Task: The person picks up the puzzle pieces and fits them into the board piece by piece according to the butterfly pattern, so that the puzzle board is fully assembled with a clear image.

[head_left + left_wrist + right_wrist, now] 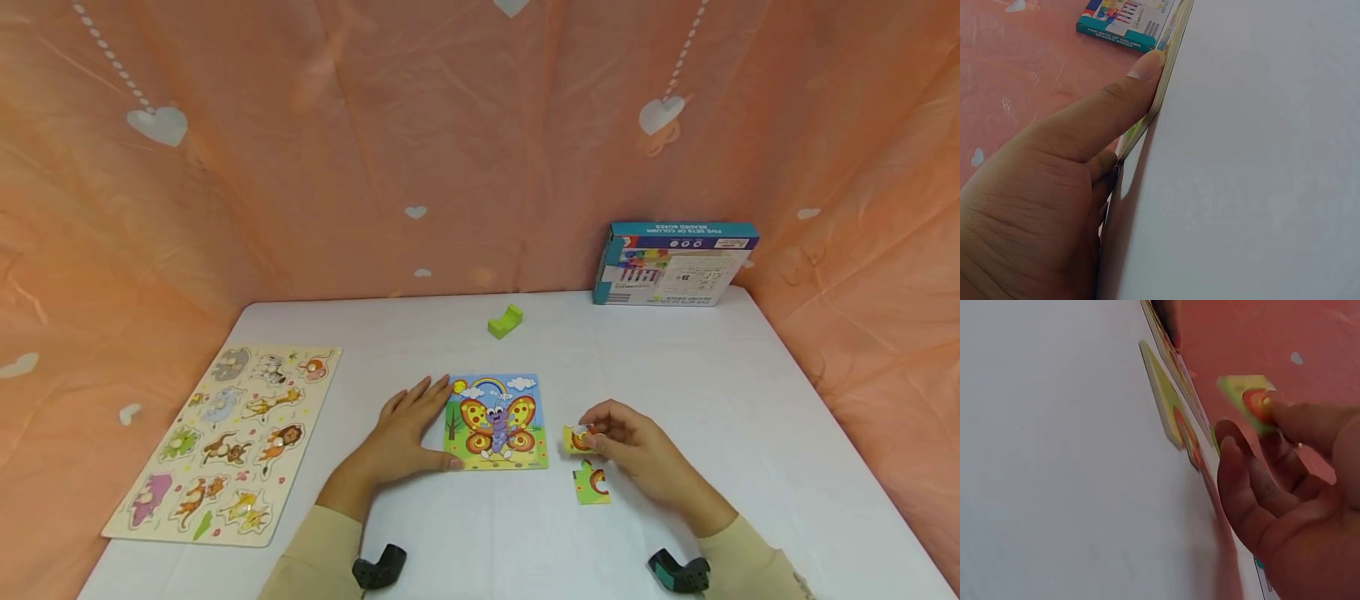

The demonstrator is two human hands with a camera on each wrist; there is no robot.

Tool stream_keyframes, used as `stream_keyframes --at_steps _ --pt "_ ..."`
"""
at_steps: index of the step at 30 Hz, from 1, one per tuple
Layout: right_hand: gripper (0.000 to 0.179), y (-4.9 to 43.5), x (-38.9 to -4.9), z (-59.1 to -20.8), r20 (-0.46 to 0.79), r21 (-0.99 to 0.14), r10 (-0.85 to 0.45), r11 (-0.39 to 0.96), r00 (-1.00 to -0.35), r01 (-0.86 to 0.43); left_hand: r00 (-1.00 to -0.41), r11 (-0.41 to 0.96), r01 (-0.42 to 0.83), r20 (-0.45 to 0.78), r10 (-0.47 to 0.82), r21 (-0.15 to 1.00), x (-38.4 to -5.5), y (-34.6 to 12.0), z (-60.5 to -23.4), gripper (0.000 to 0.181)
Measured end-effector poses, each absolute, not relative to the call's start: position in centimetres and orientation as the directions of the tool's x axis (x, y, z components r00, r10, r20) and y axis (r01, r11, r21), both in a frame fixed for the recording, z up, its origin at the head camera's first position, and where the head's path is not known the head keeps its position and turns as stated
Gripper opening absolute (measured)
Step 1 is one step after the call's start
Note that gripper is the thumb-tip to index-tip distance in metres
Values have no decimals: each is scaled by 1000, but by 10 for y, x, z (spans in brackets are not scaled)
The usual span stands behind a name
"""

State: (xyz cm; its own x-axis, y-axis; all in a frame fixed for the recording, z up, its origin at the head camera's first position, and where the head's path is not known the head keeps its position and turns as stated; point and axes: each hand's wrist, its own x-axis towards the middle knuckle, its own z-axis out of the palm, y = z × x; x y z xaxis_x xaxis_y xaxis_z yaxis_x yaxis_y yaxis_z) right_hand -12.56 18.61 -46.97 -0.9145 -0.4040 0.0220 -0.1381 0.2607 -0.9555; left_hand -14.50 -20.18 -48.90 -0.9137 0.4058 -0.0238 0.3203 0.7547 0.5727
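A square butterfly puzzle board [498, 425] with a rainbow and sun lies flat at the table's middle. My left hand [408, 433] rests at its left side, fingers extended along the upper left corner and thumb at the lower left corner; the left wrist view shows the thumb [1147, 65] on the board's edge. To the right of the board, my right hand [633, 442] pinches a yellow-green jigsaw piece [1250, 400] with a red-orange curve between thumb and fingers, raised off the table. A second jigsaw piece [592, 485], green with a red curve, lies just below it.
At the left lies a large animal peg puzzle [240, 442]. A light green curved block [506, 322] sits behind the butterfly board, and a boxed set [675, 265] stands at the back right. Dark devices [380, 567] are by both wrists. Peach curtains surround the white table [480, 542].
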Motion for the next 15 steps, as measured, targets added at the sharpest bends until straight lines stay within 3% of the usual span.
stream_keyframes --at_steps 8,15 --pt "38 172 -124 -469 40 -970 -416 203 -908 -136 -909 749 327 -26 417 576 -144 -203 -485 119" --pt "18 163 -127 -474 31 -976 -385 187 -922 -111 -910 751 315 -40 413 580 -144 -202 -483 119"
